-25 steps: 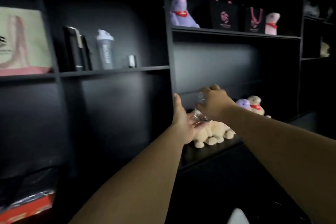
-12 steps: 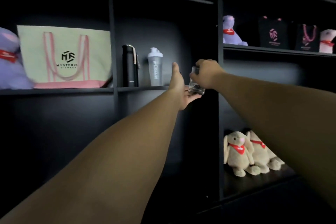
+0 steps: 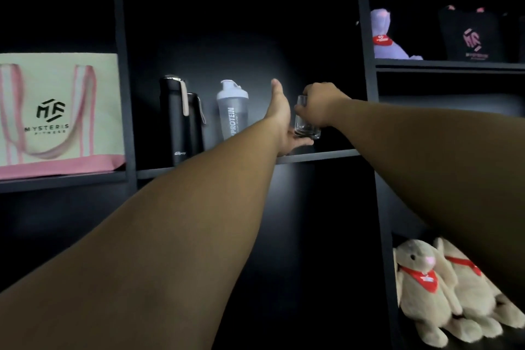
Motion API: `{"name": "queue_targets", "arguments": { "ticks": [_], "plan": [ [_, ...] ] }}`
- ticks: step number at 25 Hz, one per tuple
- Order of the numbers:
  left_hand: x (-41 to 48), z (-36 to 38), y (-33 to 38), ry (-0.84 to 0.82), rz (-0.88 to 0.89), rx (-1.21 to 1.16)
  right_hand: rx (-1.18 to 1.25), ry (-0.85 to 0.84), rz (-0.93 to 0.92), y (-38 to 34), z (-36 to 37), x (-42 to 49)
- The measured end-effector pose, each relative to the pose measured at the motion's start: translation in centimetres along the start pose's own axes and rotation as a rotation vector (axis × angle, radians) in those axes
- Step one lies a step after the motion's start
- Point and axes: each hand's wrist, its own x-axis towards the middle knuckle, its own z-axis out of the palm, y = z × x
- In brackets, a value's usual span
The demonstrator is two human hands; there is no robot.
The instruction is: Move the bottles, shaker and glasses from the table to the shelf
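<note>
Cream tote bag (image 3: 56, 113) bore "MYSTERIS FITNESS" under an "MF" emblem. Grey shaker (image 3: 233, 111) read "PROTEIN" vertically, its first letters hidden by an arm. Small logo on tall black bottle (image 3: 174, 119) was illegible.

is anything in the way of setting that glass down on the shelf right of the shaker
Only the person's own left hand: its fingers lie under the glass, between its base and the shelf. The right hand grips the glass. The shaker stands clear to the left.
</note>
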Motion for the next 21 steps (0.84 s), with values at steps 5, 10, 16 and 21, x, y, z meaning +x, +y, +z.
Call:
{"name": "queue_targets", "arguments": {
  "ticks": [5, 10, 16, 21],
  "plan": [
    [7.3, 0.4, -1.1, -0.03, -0.075, 0.132, -0.017, -0.063, 0.055, 4.2, 5.6, 6.0],
    [10.3, 1.1, -2.5, 0.002, -0.079, 0.269, -0.006, -0.055, 0.089, 6.7, 9.1, 8.0],
    [11.2, 1.0, -2.6, 0.078, -0.093, 0.397, -0.04, -0.069, 0.049, 6.7, 10.8, 9.2],
    [11.8, 1.1, -2.5, 0.133, -0.096, 0.4, -0.126, -0.074, 0.024, 7.0, 11.6, 8.8]
  ]
}}
